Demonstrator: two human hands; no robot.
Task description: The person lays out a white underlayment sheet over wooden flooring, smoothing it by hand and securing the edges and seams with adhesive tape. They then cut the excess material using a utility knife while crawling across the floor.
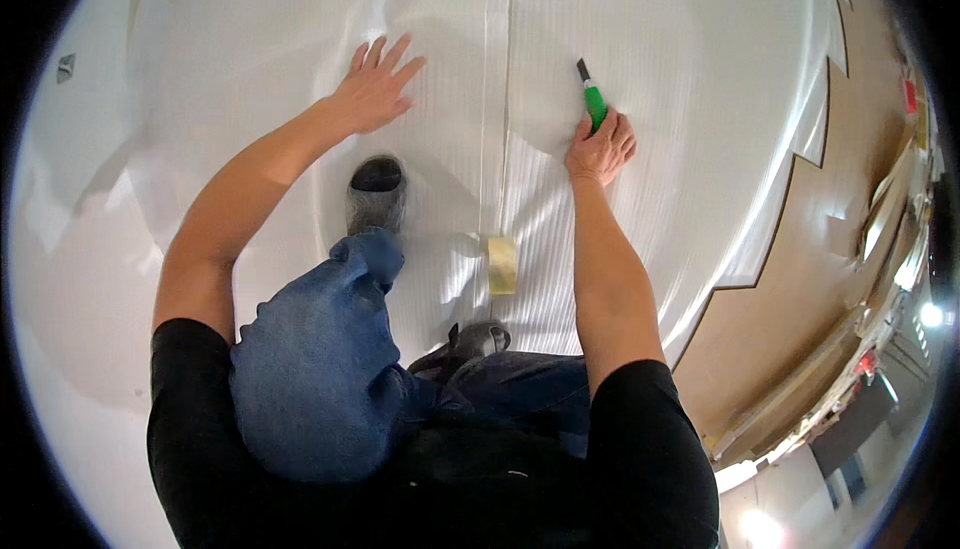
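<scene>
White ribbed underlayment sheet [660, 59] covers the floor, with a seam running away from me between my two hands. My left hand [373, 89] is open, its fingers spread over the sheet to the left of that seam. To the right of the seam, my right hand [602, 148] is closed around a green utility knife [595, 107]. The knife's dark blade end points away from me, above or on the sheet; I cannot tell whether it touches. A strip of yellowish tape [502, 266] lies across the seam nearer my body.
Brown floor planks [775, 319] with a stepped edge border the sheet on the right. Beyond them lie long boards and loose pieces near the rim. My shoe [377, 189] rests on the sheet below my left hand. A small dark patch [66, 69] shows far left.
</scene>
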